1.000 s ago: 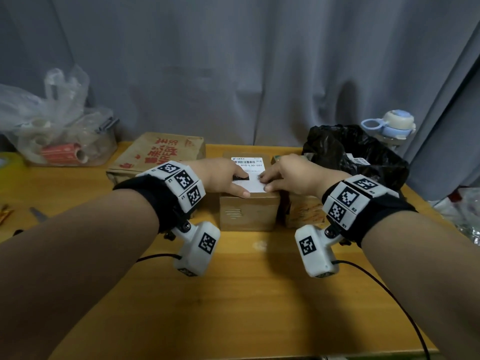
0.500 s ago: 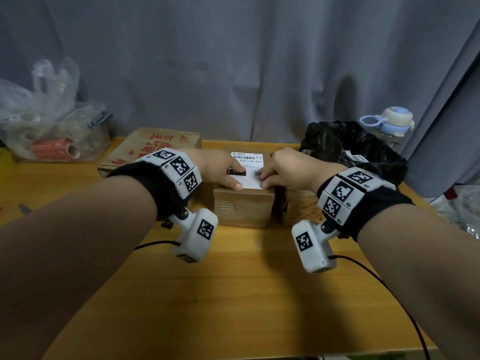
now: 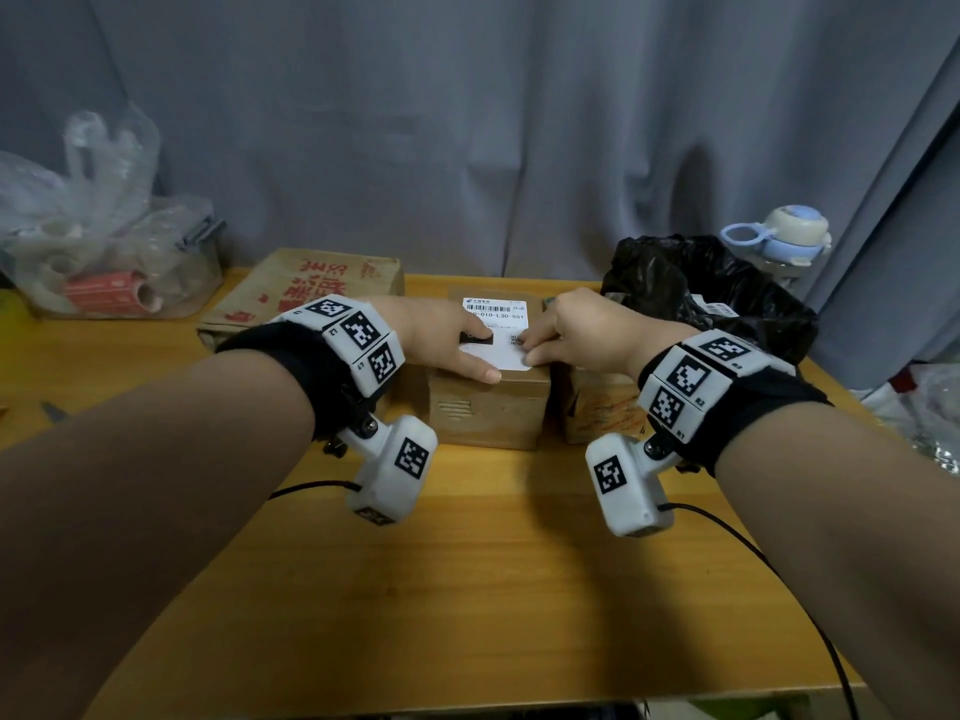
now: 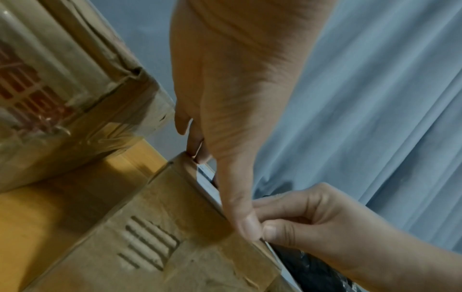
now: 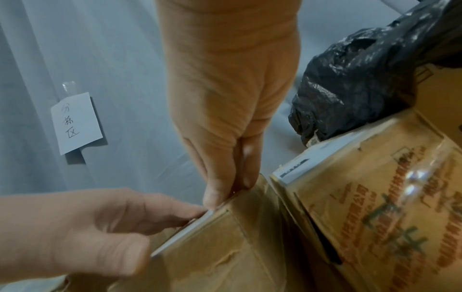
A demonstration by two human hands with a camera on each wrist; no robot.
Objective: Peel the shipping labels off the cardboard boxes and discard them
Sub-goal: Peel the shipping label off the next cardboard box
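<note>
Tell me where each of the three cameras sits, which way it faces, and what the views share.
Head: worn on the head, looking forward and down over the table; both forearms, left hand and right hand show.
Left wrist: under the left wrist, looking along the left hand at the small box; the right hand enters lower right.
Right wrist: under the right wrist, looking along the right hand; the left hand enters lower left.
Shared: both hands, the small box, its shipping label.
</note>
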